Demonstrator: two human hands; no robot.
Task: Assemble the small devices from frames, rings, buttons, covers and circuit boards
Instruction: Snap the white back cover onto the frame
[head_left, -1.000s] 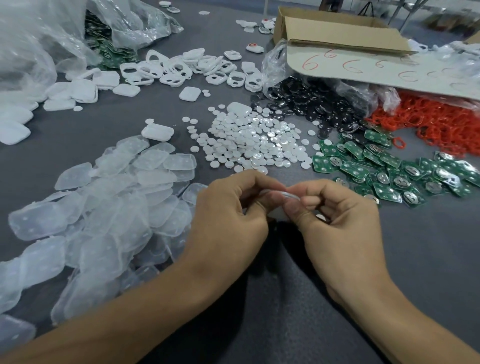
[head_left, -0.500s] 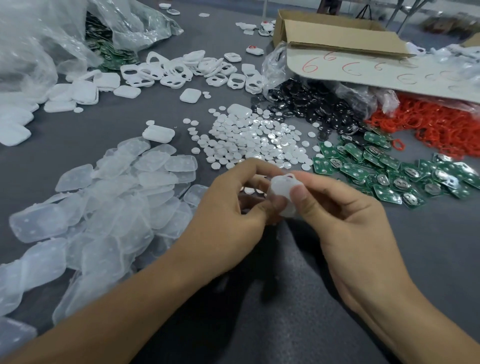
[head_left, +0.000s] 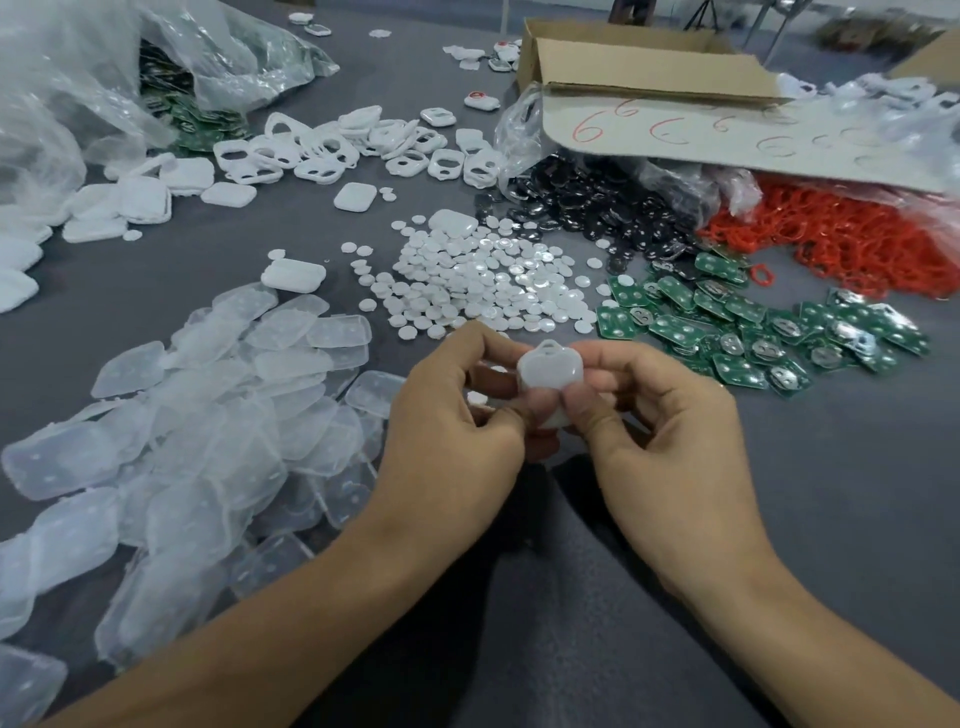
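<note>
Above the grey counter (head_left: 831, 493), the left hand (head_left: 457, 410) and right hand (head_left: 660, 421) pinched a small white case (head_left: 550, 369) between thumbs and fingertips. Uneven squeezing could likely spring it loose, dropping it among the white buttons (head_left: 483, 280) just beyond.

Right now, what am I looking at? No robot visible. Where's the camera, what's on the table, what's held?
No robot: a person works bare-handed, and the single picture comes from a wide-angle camera on their head, looking down. The left hand and right hand both pinch one small whitish part with a loop on top, above a grey table. On it lie piles: translucent covers at left, white round buttons in the middle, green circuit boards and red rings at right, black discs and white frames farther back, beside a cardboard box.
</note>
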